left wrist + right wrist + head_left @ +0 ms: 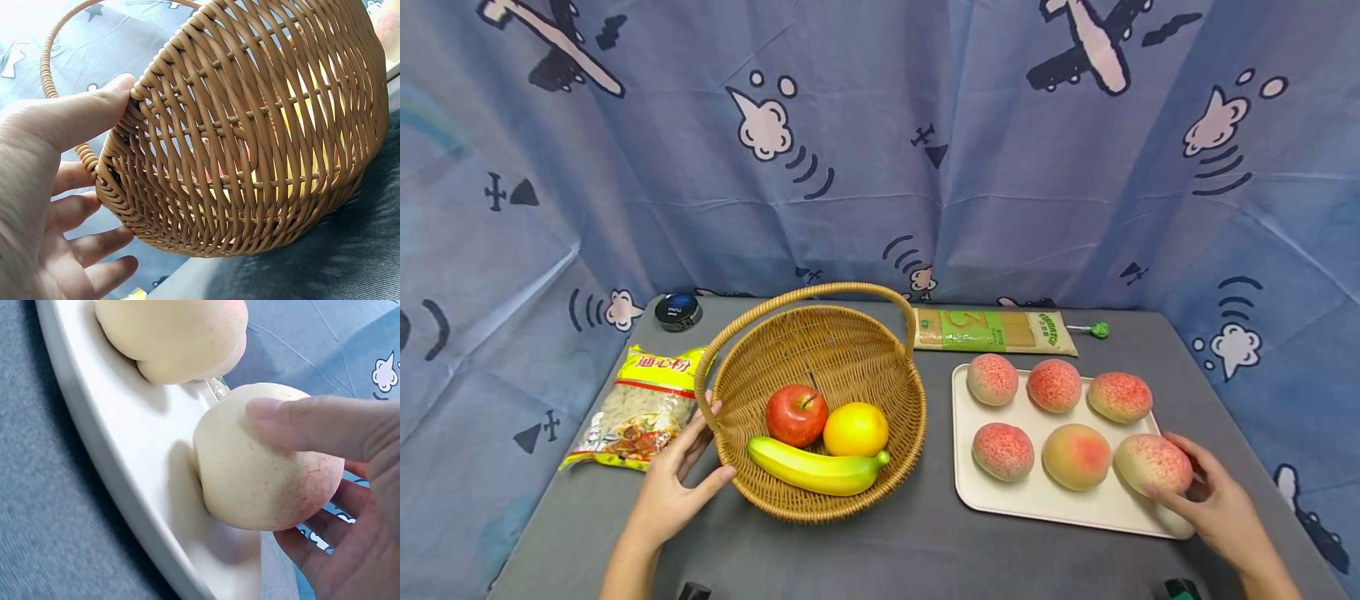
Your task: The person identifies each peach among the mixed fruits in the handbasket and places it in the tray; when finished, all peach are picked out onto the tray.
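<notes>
A wicker basket (820, 333) with an arched handle holds a red apple (797, 415), a yellow lemon-like fruit (856, 429) and a banana (818, 468). My left hand (673, 479) grips its left side near the handle's foot; in the left wrist view the thumb (103, 109) presses on the rim and the fingers lie against the outside. At the right, my right hand (1217, 504) holds a pale, red-speckled peach (262, 469) between thumb and fingers, at the front right of a cream tray (1037, 504). Several other peaches (1077, 457) sit in two rows on that tray.
A yellow-topped bag of noodles (643, 408) lies left of the basket, with a round black tin (678, 312) behind it. Along the back edge are a flat green-and-tan packet (992, 331) and a green lollipop (1099, 330). A patterned blue curtain (865, 167) surrounds the grey table (880, 558).
</notes>
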Tool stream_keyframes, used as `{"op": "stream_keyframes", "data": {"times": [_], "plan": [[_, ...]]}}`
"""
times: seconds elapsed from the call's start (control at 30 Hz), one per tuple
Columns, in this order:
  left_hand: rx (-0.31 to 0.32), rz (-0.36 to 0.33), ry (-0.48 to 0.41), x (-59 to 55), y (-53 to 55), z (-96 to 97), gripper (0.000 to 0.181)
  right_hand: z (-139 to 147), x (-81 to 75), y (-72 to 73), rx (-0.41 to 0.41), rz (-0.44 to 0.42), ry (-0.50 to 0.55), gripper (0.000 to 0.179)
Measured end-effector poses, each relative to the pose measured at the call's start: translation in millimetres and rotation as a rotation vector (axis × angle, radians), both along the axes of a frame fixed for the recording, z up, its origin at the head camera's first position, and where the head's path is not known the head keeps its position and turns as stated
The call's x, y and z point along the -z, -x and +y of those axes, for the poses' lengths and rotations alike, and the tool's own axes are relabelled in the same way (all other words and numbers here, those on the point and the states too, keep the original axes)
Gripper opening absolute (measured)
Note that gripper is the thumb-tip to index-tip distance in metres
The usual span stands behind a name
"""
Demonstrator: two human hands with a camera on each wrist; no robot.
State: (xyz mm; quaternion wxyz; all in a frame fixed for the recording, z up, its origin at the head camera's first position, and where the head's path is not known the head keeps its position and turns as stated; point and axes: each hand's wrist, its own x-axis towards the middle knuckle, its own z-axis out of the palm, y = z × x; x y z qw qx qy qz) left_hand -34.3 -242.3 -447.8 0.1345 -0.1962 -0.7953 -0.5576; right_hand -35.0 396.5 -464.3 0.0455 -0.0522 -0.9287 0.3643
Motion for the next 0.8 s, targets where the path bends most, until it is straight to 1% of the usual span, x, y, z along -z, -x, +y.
{"op": "stream_keyframes", "data": {"times": [0.07,0.2,0.4,0.47,0.8], "plan": [[0.001,-0.002,-0.011,-0.3,0.3,-0.1,0.077,1.5,-0.8,-1.0,0.016,-0.056,-0.004,0.086],[-0.003,-0.005,-0.014,-0.4,0.8,-0.9,0.079,4.1,-1.5,-1.0,0.018,-0.134,-0.003,0.088],[-0.009,-0.035,-0.010,0.3,0.5,-2.1,0.080,4.0,2.0,-3.0,-0.060,-0.117,0.032,0.083],[-0.009,-0.041,-0.010,0.6,0.6,-2.0,0.081,3.6,3.1,-3.8,-0.074,-0.121,0.040,0.083],[0.007,-0.030,-0.029,2.2,2.6,-2.2,0.080,3.5,4.4,-3.6,-0.055,-0.221,0.009,0.087]]}}
